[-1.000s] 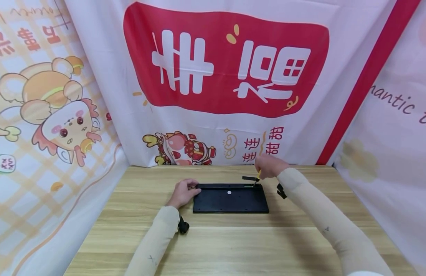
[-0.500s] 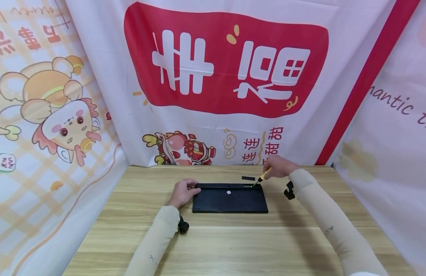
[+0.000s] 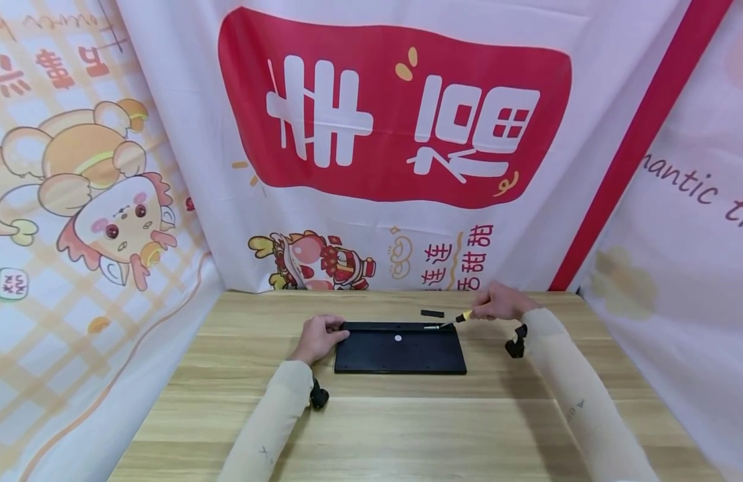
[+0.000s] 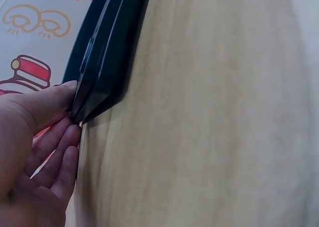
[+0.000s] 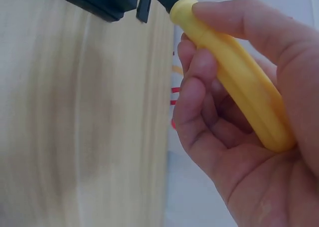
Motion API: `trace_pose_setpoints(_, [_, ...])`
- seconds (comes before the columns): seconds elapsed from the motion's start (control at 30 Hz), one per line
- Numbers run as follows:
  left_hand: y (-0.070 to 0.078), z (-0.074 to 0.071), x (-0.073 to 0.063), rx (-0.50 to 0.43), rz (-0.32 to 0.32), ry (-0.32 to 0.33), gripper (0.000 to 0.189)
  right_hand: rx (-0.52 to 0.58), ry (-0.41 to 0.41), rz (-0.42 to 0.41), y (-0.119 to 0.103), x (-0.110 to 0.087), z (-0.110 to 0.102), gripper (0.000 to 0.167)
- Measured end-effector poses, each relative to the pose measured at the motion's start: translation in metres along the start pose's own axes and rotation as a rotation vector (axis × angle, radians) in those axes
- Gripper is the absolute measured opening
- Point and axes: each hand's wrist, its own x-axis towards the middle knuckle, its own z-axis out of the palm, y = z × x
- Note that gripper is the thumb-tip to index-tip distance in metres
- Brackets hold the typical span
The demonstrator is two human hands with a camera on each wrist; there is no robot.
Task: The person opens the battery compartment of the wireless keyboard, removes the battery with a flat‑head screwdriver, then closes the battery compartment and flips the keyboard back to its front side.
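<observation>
A black keyboard point(image 3: 401, 355) lies face down on the table, its raised back strip at the far side. My left hand point(image 3: 318, 338) holds its far left corner; in the left wrist view the thumb is on the keyboard and the fingers are curled by the corner. My right hand point(image 3: 503, 302) grips a screwdriver point(image 5: 234, 70) by its yellow handle. In the head view the slanted shaft reaches to the open slot near the strip's right end, its tip at a small pale, slim piece point(image 3: 432, 327) there. Behind the keyboard lies a small black cover point(image 3: 432, 313).
The wood-grain table point(image 3: 371, 428) extends in front of the keyboard and to both sides. A printed cloth point(image 3: 395, 248) hangs straight down at the table's back edge, close behind the cover and right hand. More printed cloth hangs at both sides.
My right hand has moved right and lower, tipping the screwdriver flatter while its tip stays near the slot. The greenish piece in the slot now looks pale. My left hand has stayed put.
</observation>
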Motion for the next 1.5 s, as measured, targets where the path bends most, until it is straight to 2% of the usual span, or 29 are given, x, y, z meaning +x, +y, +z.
trace_pose_setpoints(0.23, [0.001,0.0,0.0,-0.007,-0.016,0.002,0.024,0.105,0.062,0.091,0.01,-0.008,0.011,0.024])
trace_pose_setpoints(0.5, [-0.001,0.001,-0.001,-0.009,-0.017,0.006,0.026,0.206,0.061,0.159,0.017,-0.011,0.018,0.03])
trace_pose_setpoints(0.67, [-0.003,0.002,0.0,-0.014,-0.026,0.007,0.026,0.231,0.07,0.175,0.022,-0.012,0.023,0.034])
trace_pose_setpoints(0.9, [-0.002,0.002,-0.001,-0.022,-0.04,0.006,0.026,0.194,0.103,0.145,0.024,-0.015,0.023,0.031])
trace_pose_setpoints(1.07, [-0.002,0.002,-0.001,-0.034,-0.049,0.007,0.026,0.146,0.143,0.167,0.022,-0.021,0.013,0.029])
trace_pose_setpoints(1.27, [-0.001,0.001,0.0,-0.033,-0.036,0.015,0.026,0.047,0.228,0.213,0.024,-0.031,0.0,0.029])
trace_pose_setpoints(1.5, [0.0,0.002,-0.001,-0.021,-0.032,0.007,0.025,-0.006,0.357,0.208,0.037,-0.045,-0.004,0.028])
